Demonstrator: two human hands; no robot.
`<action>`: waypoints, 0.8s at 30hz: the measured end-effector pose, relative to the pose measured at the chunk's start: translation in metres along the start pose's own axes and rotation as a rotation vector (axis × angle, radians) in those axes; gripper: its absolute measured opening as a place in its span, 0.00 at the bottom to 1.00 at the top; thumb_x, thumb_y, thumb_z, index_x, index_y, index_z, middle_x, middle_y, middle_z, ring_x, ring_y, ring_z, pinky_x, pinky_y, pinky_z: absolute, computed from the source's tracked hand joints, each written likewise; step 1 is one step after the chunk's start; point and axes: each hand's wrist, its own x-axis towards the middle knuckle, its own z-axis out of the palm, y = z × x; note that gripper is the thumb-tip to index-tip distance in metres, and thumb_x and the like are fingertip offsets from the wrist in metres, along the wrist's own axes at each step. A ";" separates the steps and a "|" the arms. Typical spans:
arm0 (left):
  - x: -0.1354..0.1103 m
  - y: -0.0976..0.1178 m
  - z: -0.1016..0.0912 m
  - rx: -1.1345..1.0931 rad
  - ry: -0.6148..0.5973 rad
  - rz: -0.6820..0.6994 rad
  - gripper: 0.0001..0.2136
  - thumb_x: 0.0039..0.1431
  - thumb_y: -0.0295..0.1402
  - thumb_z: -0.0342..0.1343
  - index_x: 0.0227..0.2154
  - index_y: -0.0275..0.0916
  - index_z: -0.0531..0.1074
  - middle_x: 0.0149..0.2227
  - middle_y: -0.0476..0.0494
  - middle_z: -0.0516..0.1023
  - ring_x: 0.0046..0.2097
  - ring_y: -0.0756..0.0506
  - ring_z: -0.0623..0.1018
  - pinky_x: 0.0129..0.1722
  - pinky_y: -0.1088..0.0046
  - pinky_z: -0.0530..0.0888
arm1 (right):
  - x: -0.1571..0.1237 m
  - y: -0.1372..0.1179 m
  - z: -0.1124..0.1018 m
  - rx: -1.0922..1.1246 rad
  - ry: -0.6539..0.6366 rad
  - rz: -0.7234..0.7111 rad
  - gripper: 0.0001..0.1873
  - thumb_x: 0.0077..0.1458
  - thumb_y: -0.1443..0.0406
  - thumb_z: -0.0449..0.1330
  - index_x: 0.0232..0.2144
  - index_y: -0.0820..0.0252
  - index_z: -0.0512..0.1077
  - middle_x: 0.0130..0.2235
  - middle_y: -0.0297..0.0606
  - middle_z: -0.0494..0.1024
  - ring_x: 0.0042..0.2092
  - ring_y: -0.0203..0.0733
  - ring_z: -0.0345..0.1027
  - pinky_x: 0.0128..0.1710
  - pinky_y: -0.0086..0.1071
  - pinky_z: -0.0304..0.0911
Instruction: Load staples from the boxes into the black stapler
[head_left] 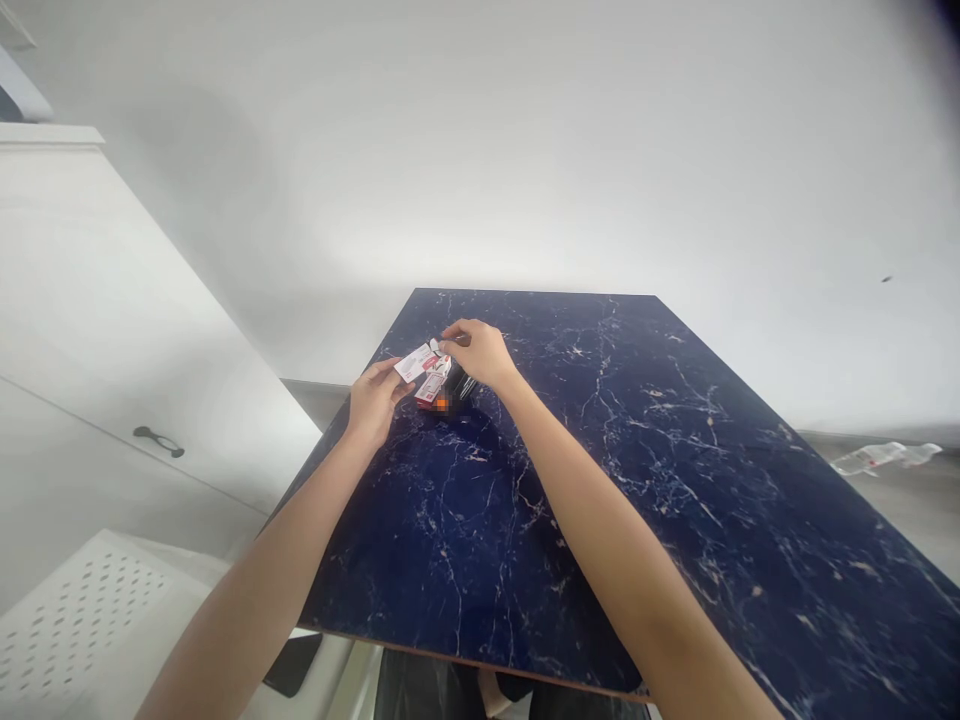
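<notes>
My left hand (375, 398) grips a small white and red carton (415, 362), tilted above the table. At the carton's far end, the thumb and fingers of my right hand (480, 350) are pinched on a white flap-like end piece (436, 347). Just below lies another small red and white box (430, 388). Beside it, partly under my right hand, is a black item (465, 386) with an orange patch; its kind is unclear. My right fingers hide part of the carton's end.
Everything sits on a dark blue marbled table (600, 480) against a pale wall (540, 150). A white cabinet (135, 300) with a dark handle (159, 440) stands left. A perforated white panel (82, 610) is lower left. A clear plastic bottle (885, 457) lies beyond the table's right edge.
</notes>
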 end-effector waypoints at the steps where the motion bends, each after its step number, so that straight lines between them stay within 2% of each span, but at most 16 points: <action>1: 0.000 0.000 0.000 -0.003 0.002 -0.007 0.19 0.41 0.37 0.76 0.36 0.36 0.79 0.42 0.40 0.82 0.46 0.41 0.82 0.44 0.64 0.81 | 0.000 0.000 0.001 0.009 -0.001 0.014 0.05 0.56 0.65 0.66 0.36 0.56 0.80 0.41 0.35 0.83 0.41 0.41 0.77 0.47 0.34 0.69; 8: 0.001 -0.002 0.000 0.003 -0.004 -0.018 0.19 0.42 0.37 0.75 0.37 0.37 0.80 0.42 0.40 0.82 0.47 0.40 0.81 0.45 0.64 0.80 | 0.002 0.000 -0.004 0.024 0.026 0.083 0.04 0.54 0.67 0.67 0.35 0.57 0.79 0.38 0.35 0.84 0.42 0.42 0.77 0.48 0.34 0.69; 12: -0.003 0.000 0.003 0.051 -0.055 0.008 0.18 0.43 0.39 0.75 0.36 0.36 0.81 0.43 0.39 0.83 0.47 0.39 0.82 0.41 0.66 0.81 | 0.002 -0.001 -0.004 -0.029 -0.051 0.062 0.04 0.53 0.69 0.66 0.34 0.57 0.80 0.37 0.35 0.83 0.41 0.43 0.77 0.46 0.34 0.69; 16: -0.005 0.002 0.005 0.039 -0.087 0.005 0.18 0.44 0.39 0.75 0.35 0.36 0.80 0.44 0.39 0.83 0.47 0.39 0.82 0.43 0.64 0.81 | 0.001 -0.001 -0.001 -0.014 -0.075 0.066 0.08 0.51 0.71 0.67 0.36 0.58 0.81 0.37 0.36 0.83 0.40 0.42 0.76 0.45 0.34 0.69; 20: -0.002 0.001 0.003 -0.062 -0.053 -0.078 0.17 0.44 0.36 0.75 0.37 0.38 0.79 0.43 0.41 0.83 0.50 0.39 0.82 0.47 0.65 0.81 | 0.001 -0.002 0.005 0.247 -0.083 0.179 0.06 0.53 0.65 0.69 0.35 0.59 0.81 0.35 0.35 0.83 0.39 0.41 0.77 0.46 0.34 0.71; 24: 0.000 0.003 0.001 -0.158 -0.063 -0.116 0.13 0.49 0.33 0.72 0.38 0.41 0.78 0.46 0.43 0.83 0.52 0.41 0.81 0.52 0.66 0.80 | 0.001 -0.007 0.012 0.784 -0.141 0.298 0.05 0.55 0.65 0.68 0.35 0.61 0.79 0.38 0.37 0.83 0.39 0.37 0.77 0.47 0.32 0.73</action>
